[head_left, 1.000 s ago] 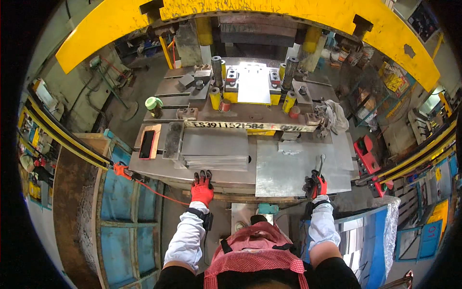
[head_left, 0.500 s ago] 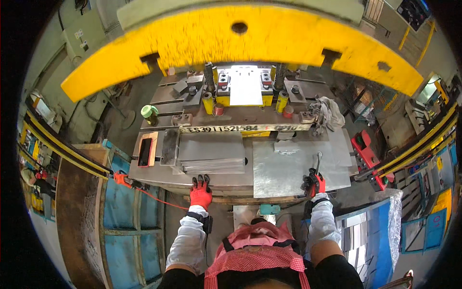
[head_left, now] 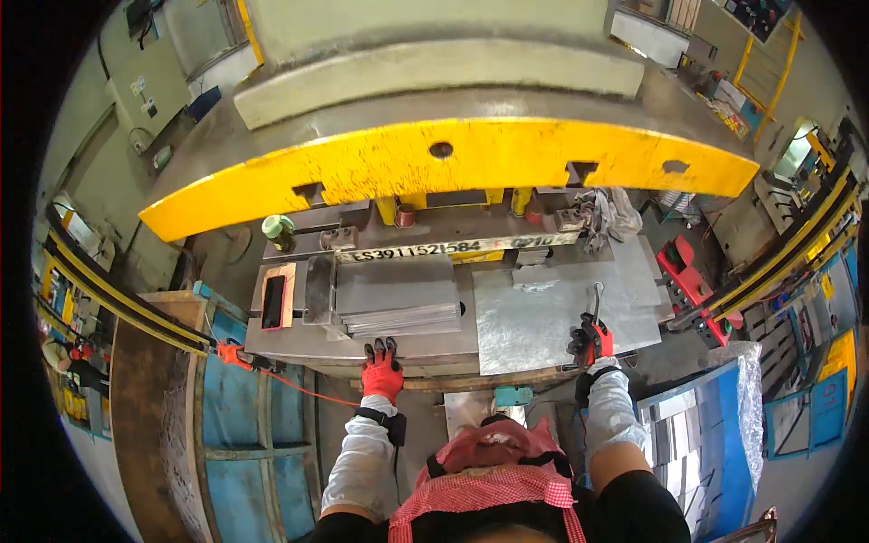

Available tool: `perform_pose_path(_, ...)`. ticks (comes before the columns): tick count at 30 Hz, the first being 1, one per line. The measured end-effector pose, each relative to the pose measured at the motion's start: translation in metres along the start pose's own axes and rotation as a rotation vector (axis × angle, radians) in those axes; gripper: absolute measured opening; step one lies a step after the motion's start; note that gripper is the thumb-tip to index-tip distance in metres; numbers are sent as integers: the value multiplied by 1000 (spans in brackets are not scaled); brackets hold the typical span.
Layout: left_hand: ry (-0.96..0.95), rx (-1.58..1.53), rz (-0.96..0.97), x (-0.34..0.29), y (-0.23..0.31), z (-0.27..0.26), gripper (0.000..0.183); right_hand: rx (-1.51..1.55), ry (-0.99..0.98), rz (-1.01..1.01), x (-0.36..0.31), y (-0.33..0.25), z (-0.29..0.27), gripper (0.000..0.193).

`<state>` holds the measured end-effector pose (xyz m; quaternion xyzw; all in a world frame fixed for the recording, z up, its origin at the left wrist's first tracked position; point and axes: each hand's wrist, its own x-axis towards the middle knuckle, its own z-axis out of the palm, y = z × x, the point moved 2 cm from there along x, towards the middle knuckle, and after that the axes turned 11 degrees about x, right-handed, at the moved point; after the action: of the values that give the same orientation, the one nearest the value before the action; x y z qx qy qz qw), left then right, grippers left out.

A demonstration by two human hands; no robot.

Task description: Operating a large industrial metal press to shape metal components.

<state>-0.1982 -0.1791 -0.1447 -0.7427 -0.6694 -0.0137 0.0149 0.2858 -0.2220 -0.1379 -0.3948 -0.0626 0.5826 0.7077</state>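
My left hand [head_left: 382, 373], in a red glove with black fingertips, rests on the front edge of the press table [head_left: 398, 345]. Its fingers are stretched and apart, and it holds nothing. Just beyond it lies a stack of flat metal sheets [head_left: 398, 294]. My right hand [head_left: 592, 344], gloved alike, is closed around a slim metal tool [head_left: 597, 302] with a rounded end; its exact kind is unclear. That hand is over a large shiny sheet [head_left: 520, 326] at the table's right front. The yellow press beam [head_left: 434, 167] hides most of the die behind.
A phone [head_left: 273, 301] and a green-lidded bottle [head_left: 278, 233] are on the left of the table. Grey rags [head_left: 614, 217] lie at the back right. A red control box [head_left: 688, 281] stands beyond the right edge. A blue-panelled rack [head_left: 231, 412] is at the left.
The yellow press beam has come down and now covers the bright sheet and die posts that showed before. Both hands stay in nearly the same places.
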Motion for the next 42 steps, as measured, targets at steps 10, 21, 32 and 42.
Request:
perform_pose_path(10,-152,-2,-7,3,4,-1,58,-51,67,-4,2,-2,-5,38)
perform_pose_path(21,-165,42,-58,-3,4,-5,56,-268,-17,-135,-8,-11,21,42)
perform_pose_path(32,-218,-280,-297,-6,66,-94,42,-639,-767,31,83,-39,309,16)
perform_pose_path(42,-222,-1762,-268,145,146,-122,33,-676,-1094,-295,129,-55,340,16)
